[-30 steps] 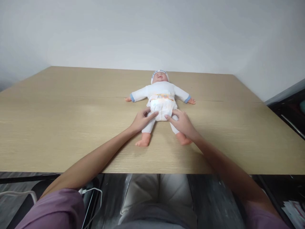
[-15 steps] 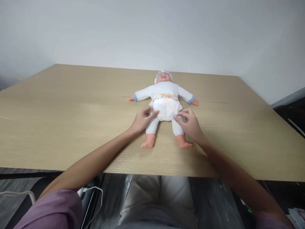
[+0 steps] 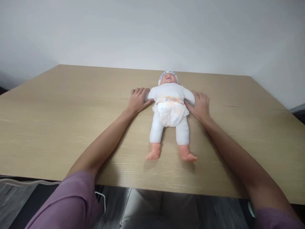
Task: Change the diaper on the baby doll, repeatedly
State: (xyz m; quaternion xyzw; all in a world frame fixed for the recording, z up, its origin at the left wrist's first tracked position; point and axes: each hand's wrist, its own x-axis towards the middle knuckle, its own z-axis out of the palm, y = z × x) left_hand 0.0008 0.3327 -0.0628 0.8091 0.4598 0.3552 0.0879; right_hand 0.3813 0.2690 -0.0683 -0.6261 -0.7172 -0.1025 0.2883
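Note:
A baby doll (image 3: pixel 169 90) in a white suit and a printed white cap lies on its back, feet toward me. Round its hips is a white diaper (image 3: pixel 170 114) with an orange patterned waistband. My left hand (image 3: pixel 139 100) is wrapped over the doll's arm at the left, thumb toward the doll's side. On the other side, my right hand (image 3: pixel 200 104) grips the doll's other arm the same way. Both hands hide the doll's cuffs and hands. The doll's legs (image 3: pixel 156 128) lie apart with bare feet.
The wooden table (image 3: pixel 71 127) has a thin seam running across it. A pale wall (image 3: pixel 152 35) stands behind its far edge. Below the near edge, a white cable (image 3: pixel 101 195) hangs over the floor.
Both my hands have moved from the diaper's leg edges up to the doll's arms and closed round them. The doll appears slightly lower and farther right in view.

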